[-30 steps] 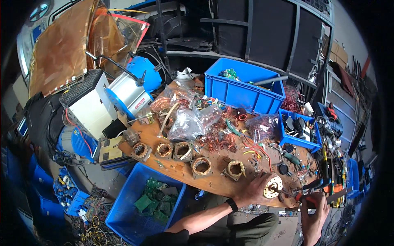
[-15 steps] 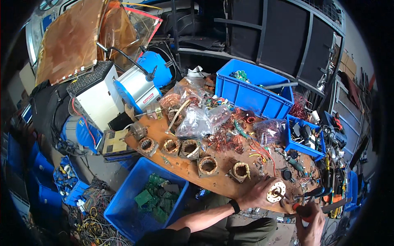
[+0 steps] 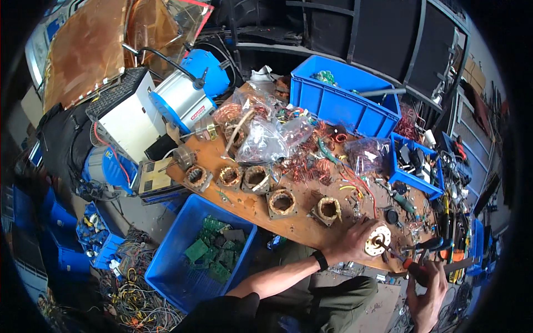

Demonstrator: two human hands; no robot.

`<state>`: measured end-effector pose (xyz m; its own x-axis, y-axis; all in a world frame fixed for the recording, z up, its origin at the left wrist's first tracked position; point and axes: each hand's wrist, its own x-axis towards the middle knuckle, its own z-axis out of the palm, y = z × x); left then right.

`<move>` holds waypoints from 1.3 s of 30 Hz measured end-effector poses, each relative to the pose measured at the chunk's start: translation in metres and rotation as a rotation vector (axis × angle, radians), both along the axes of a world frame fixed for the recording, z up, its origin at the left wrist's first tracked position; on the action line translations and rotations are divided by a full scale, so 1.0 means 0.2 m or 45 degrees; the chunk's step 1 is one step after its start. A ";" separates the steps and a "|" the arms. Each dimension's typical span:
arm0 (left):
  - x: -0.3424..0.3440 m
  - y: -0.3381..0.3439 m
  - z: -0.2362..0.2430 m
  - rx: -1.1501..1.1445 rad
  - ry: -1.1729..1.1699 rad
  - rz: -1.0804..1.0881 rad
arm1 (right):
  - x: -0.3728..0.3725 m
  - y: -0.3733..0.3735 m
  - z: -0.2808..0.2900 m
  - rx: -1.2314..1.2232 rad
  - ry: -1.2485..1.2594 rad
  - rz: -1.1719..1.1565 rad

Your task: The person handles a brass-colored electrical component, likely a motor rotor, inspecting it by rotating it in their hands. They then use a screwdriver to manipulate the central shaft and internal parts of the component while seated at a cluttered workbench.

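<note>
My left hand (image 3: 351, 244) is closed around a round, cream-coloured motor part (image 3: 375, 247), holding it at the table's front edge. Small holes ring its face, and a dark shaft stands in its centre. In my right hand (image 3: 428, 294) is a screwdriver (image 3: 416, 271) with a red and black handle. Its metal blade points left at the part's face; whether the tip touches is too small to tell. To the left along the table edge sit several motor stators with copper windings, the nearest stator (image 3: 326, 210) just beyond my left hand.
A blue bin (image 3: 251, 240) of green circuit boards stands below the table's front edge. On the wooden table (image 3: 300, 228) lie copper wire (image 3: 311, 169), plastic bags (image 3: 261, 143) and hand tools. Two blue crates (image 3: 345, 114) (image 3: 419, 182) stand toward the back and right.
The view has tilted and shifted slightly, so the table appears higher. Both hands keep their holds on the motor part and the screwdriver; the blade still points at the part's face.
</note>
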<state>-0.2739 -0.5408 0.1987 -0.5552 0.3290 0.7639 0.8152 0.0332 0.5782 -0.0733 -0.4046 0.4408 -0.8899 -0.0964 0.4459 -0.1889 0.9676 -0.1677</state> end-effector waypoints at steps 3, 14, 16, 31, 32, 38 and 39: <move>0.00 0.02 0.02 0.052 0.003 -0.052 | 0.03 0.04 -0.03 -0.016 -0.035 -0.071; -0.02 -0.02 0.06 -0.040 -0.061 -0.093 | 0.00 0.01 0.07 0.230 0.037 -0.129; 0.00 -0.06 0.13 -0.135 -0.124 -0.108 | -0.04 0.02 0.04 0.006 0.052 -0.067; 0.01 0.01 0.14 -0.050 -0.094 -0.190 | -0.09 0.05 0.07 0.139 0.048 0.276; 0.02 0.01 0.15 -0.050 -0.103 -0.186 | -0.09 0.06 0.07 0.140 0.053 0.302; 0.01 0.00 0.10 -0.075 -0.020 -0.103 | -0.08 0.07 0.10 0.143 0.010 0.130; 0.01 0.00 0.10 -0.081 -0.015 -0.103 | -0.09 0.08 0.09 0.132 0.027 0.201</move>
<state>-0.2722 -0.5417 0.2193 -0.5334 0.4206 0.7338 0.8100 0.0042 0.5864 -0.0915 -0.3894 0.4580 -0.8503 -0.2806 0.4452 -0.3424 0.9374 -0.0632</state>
